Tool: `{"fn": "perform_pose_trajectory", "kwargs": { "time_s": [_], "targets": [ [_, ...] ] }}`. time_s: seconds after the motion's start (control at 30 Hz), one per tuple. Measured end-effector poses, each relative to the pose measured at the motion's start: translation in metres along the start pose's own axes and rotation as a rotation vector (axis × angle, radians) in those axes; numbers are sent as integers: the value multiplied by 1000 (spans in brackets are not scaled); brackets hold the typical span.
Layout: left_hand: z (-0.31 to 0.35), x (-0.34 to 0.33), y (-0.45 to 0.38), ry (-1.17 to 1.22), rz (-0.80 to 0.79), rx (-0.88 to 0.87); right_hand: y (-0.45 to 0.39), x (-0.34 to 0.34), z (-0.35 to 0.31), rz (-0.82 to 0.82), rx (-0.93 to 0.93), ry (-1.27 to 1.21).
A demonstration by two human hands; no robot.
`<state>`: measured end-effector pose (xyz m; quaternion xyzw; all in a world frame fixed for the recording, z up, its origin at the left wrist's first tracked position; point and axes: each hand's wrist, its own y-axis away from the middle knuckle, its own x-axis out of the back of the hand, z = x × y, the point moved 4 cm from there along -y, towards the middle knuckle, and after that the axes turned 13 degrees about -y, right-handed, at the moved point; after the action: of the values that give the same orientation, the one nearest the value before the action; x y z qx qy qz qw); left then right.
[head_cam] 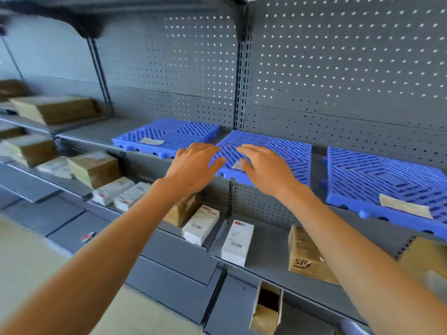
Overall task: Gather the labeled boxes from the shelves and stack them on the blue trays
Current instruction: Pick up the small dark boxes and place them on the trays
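Three slatted blue trays lie on the upper grey shelf: a left tray, a middle tray and a right tray. Each carries a small paper label and no box. My left hand and my right hand hover side by side at the middle tray's front edge, fingers spread, holding nothing. On the shelf below stand two white labeled boxes, a brown box printed with black letters, and another brown box partly hidden by my left forearm.
More white boxes and stacked brown cartons sit on the shelves to the left. An open cardboard box stands on the lowest shelf. A grey pegboard backs the shelving. Beige floor shows at the lower left.
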<state>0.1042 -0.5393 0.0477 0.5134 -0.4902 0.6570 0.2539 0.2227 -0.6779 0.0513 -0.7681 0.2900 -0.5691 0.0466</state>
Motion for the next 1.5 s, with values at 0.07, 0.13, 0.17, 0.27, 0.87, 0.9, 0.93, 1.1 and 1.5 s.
{"fn": "perform_pose_trajectory", "kwargs": {
  "time_s": [0.07, 0.13, 0.17, 0.27, 0.87, 0.9, 0.93, 1.1, 1.5],
  "targets": [
    [-45, 6, 16, -34, -12, 54, -24, -23, -35, -32, 43, 0],
    [-90, 11, 34, -62, -23, 110, -45, -46, -73, -60, 86, 0],
    [-113, 15, 43, -74, -28, 141, -55, -57, -93, -75, 105, -1],
    [-185, 21, 74, -99, -51, 230, -79, -95, -159, -108, 166, -25],
    [-467, 54, 305, -268, -85, 720, -153, -320, -471, -376, 580, -102],
    [-476, 54, 315, -270, -86, 754, -155, -328, -480, -384, 593, -115],
    [-484, 54, 323, -275, -84, 781, -156, -336, -488, -388, 607, -127],
    [-520, 53, 346, -304, -133, 858, -173, -375, -519, -422, 649, -186],
    [-629, 17, 281, -348, -203, 900, -289, -452, -529, -488, 680, -307]
  ]
}}
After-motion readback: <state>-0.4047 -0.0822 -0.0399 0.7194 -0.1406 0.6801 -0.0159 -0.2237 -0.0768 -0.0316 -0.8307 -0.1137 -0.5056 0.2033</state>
